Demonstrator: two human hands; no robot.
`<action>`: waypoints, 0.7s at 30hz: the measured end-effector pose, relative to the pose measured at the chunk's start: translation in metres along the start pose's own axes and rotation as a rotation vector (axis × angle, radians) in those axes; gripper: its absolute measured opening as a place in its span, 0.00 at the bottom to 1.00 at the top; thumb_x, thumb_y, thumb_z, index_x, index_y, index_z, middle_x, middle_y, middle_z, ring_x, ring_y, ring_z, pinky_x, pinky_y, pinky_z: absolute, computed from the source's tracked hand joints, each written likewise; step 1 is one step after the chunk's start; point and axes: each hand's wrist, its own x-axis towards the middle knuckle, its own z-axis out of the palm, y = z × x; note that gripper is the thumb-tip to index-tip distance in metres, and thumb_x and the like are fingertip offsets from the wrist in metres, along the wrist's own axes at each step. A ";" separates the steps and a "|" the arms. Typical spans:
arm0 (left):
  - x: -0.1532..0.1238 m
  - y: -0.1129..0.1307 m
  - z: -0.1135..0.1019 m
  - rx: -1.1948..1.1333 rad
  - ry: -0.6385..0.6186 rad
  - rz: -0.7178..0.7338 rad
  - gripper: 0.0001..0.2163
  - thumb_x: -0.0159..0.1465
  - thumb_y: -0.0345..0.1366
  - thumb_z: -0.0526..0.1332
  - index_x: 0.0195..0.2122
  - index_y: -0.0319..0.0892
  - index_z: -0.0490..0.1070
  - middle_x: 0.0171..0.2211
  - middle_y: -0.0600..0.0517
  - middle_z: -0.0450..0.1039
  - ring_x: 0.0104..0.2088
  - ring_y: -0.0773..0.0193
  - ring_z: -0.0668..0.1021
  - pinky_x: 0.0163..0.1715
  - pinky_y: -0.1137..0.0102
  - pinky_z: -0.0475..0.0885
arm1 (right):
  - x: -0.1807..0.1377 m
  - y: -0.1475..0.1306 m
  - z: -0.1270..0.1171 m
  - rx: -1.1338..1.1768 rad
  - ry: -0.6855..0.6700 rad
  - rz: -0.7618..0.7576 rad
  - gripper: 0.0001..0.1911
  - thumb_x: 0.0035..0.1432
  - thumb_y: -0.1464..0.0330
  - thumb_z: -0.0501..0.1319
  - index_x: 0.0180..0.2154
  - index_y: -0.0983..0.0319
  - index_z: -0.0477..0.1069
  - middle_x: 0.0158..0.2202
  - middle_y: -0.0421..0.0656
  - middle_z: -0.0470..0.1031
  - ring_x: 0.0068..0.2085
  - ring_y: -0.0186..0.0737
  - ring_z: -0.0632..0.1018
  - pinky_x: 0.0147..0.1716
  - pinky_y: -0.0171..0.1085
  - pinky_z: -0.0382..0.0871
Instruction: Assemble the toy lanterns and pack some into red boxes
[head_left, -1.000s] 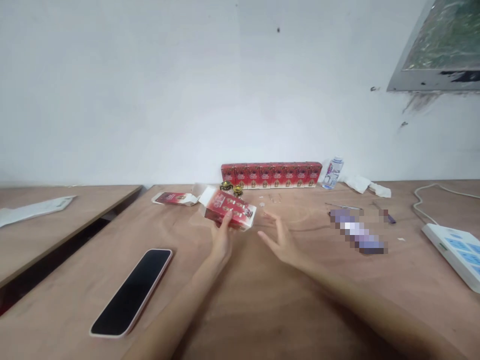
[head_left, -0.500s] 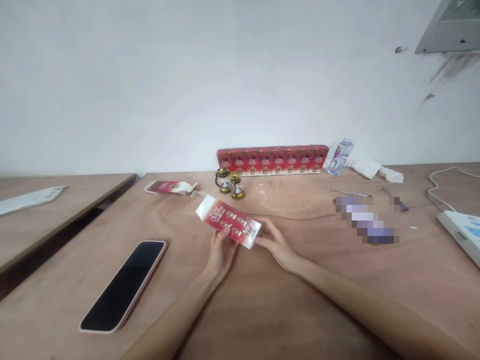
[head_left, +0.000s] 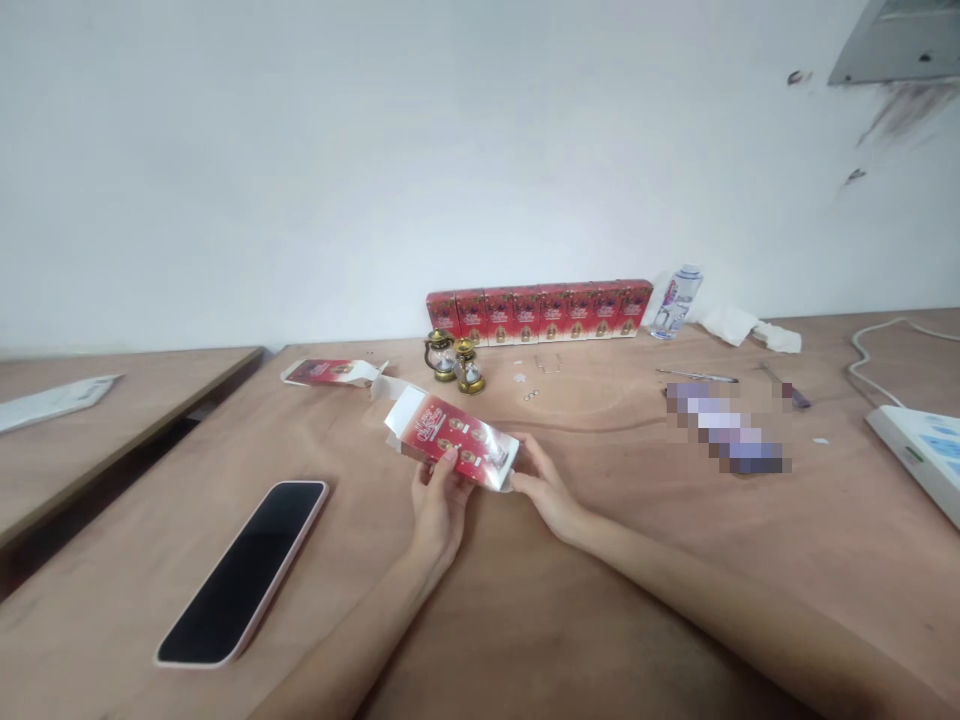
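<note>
A red and white gift box (head_left: 454, 436) with open end flaps is held tilted above the table. My left hand (head_left: 441, 505) is closed around its lower side, thumb on the printed face. At the box's right end my right hand (head_left: 550, 492) pinches the white flap or edge there; its fingertips are partly hidden. Just beyond the box stand two small gold lantern ornaments (head_left: 469, 368). Another red box (head_left: 330, 372), flattened-looking with open flaps, lies to their left.
A row of closed red boxes (head_left: 540, 316) lines the wall, beside a clear bottle (head_left: 677, 302) and crumpled tissue (head_left: 739, 326). A phone (head_left: 244, 575) lies front left. Tweezers (head_left: 697, 376), a blurred-out item (head_left: 724, 428) and a white device (head_left: 919, 455) with a cable are right.
The box has tilted slightly, and its left end flaps show more openly. My right fingers have shifted a little at the right end. The whole view has moved slightly.
</note>
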 end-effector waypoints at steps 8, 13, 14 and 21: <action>0.005 0.002 -0.002 0.026 -0.011 0.013 0.16 0.47 0.39 0.70 0.34 0.40 0.70 0.31 0.53 0.76 0.32 0.64 0.77 0.34 0.69 0.74 | 0.001 0.006 -0.001 0.042 -0.059 0.060 0.23 0.39 0.74 0.57 0.41 0.55 0.62 0.48 0.40 0.71 0.34 0.36 0.76 0.35 0.38 0.74; 0.009 0.006 -0.003 0.036 -0.040 -0.085 0.20 0.45 0.43 0.71 0.36 0.40 0.70 0.34 0.52 0.76 0.32 0.63 0.78 0.34 0.68 0.75 | 0.004 0.012 -0.005 -0.099 -0.025 -0.016 0.19 0.42 0.71 0.65 0.39 0.57 0.64 0.41 0.41 0.75 0.38 0.39 0.77 0.40 0.40 0.72; 0.009 0.007 -0.003 0.045 -0.045 -0.094 0.20 0.45 0.43 0.71 0.36 0.40 0.71 0.34 0.52 0.76 0.33 0.63 0.78 0.35 0.68 0.75 | 0.004 0.012 -0.007 -0.128 -0.023 -0.030 0.19 0.42 0.70 0.66 0.38 0.58 0.64 0.39 0.40 0.76 0.38 0.40 0.78 0.41 0.41 0.72; 0.008 0.005 -0.004 0.060 -0.049 -0.094 0.22 0.44 0.43 0.73 0.38 0.42 0.70 0.35 0.53 0.77 0.32 0.63 0.79 0.38 0.65 0.76 | 0.005 0.008 -0.011 -0.165 0.021 -0.088 0.11 0.45 0.71 0.64 0.34 0.59 0.69 0.35 0.42 0.78 0.38 0.41 0.79 0.40 0.41 0.72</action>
